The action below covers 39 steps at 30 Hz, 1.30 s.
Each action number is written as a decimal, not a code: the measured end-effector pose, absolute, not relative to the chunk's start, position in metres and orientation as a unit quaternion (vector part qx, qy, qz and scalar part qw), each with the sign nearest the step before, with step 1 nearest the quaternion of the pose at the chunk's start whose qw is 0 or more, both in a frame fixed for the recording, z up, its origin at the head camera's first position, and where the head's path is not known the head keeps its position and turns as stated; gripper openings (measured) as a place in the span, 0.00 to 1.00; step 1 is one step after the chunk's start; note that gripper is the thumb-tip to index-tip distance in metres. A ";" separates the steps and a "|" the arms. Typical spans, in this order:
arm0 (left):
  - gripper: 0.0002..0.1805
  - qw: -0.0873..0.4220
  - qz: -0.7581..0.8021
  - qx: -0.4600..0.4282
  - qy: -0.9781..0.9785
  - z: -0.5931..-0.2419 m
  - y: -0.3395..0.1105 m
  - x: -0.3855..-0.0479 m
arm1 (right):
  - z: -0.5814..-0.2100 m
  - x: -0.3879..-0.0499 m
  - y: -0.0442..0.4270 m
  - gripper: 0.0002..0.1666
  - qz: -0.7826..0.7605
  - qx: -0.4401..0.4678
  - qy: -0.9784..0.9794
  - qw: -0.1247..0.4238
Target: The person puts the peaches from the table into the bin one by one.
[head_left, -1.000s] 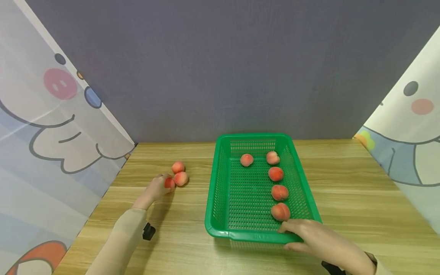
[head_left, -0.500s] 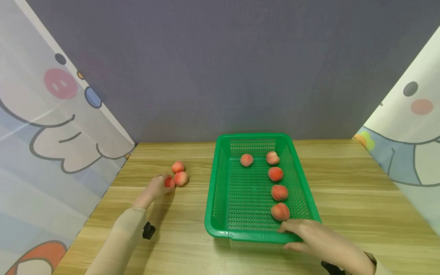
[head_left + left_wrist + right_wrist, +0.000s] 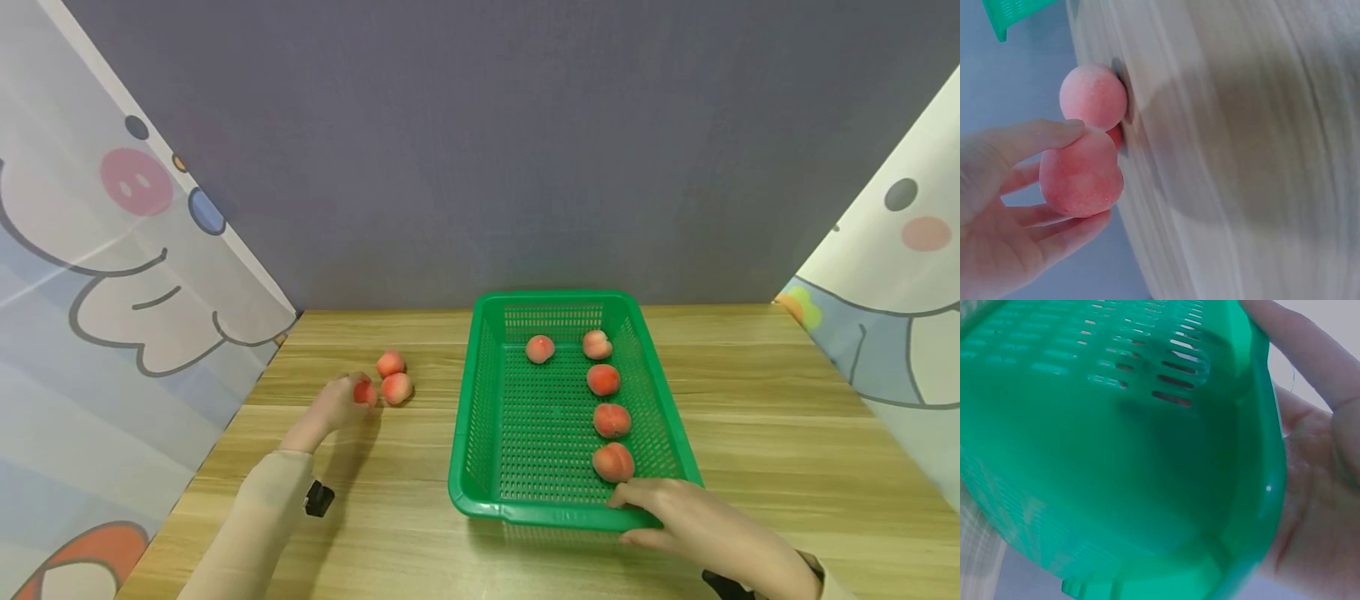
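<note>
Grey-purple wall (image 3: pixel 480 150) fills the back of my head view, and a wood-grain table (image 3: pixel 795 392) spreads out below it. On that table's left side I see the held peach (image 3: pixel 1082 178), pinched by the left hand (image 3: pixel 1004 206), its thumb on one side and bent fingers on the other, parted only by the fruit's width. Whether the fruit touches the wood, I can't tell.

Just beside it I have two loose peaches on the table, the nearer peach (image 3: pixel 397 388) and the farther peach (image 3: pixel 390 363), seemingly touching each other.

To the right, well apart from them, stands a green basket (image 3: pixel 551 515), and the right hand (image 3: pixel 690 517) grips its near-right rim, partly closed, fingers over the edge and thumb outside. Inside I count a row of four peaches (image 3: pixel 612 421) along the right side and a lone peach (image 3: pixel 540 349) near the far left corner.

Farther out I see cream sleeves (image 3: pixel 251 517) and cartoon-printed panels (image 3: pixel 922 275) at both sides.
</note>
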<state>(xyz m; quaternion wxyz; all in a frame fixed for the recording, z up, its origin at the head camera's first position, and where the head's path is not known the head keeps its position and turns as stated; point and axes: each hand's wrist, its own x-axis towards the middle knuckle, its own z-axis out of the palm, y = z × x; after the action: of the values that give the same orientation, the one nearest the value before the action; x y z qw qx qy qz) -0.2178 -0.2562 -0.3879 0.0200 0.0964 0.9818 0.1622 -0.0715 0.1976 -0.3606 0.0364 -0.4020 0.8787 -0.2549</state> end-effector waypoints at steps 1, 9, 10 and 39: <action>0.25 0.017 0.162 0.100 0.982 -0.386 -0.256 -0.218 | -0.361 -0.072 0.198 0.13 -0.255 -0.403 0.878 0.036; 0.20 -0.025 0.170 0.139 0.975 -0.373 -0.256 -0.220 | -0.361 -0.071 0.198 0.12 -0.257 -0.404 0.877 0.034; 0.19 -0.023 0.173 0.138 0.975 -0.371 -0.255 -0.220 | -0.361 -0.071 0.198 0.12 -0.257 -0.403 0.877 0.033; 0.22 -0.015 0.157 0.199 0.967 -0.315 -0.199 -0.237 | -0.362 -0.072 0.198 0.13 -0.252 -0.406 0.878 0.031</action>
<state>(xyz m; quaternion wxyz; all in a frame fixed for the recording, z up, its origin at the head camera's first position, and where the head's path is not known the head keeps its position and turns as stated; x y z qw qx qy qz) -0.2374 -0.1989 -0.3148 -0.0146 0.1990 0.9672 0.1572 -0.0720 0.1983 -0.3615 0.0305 -0.4056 0.8780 -0.2524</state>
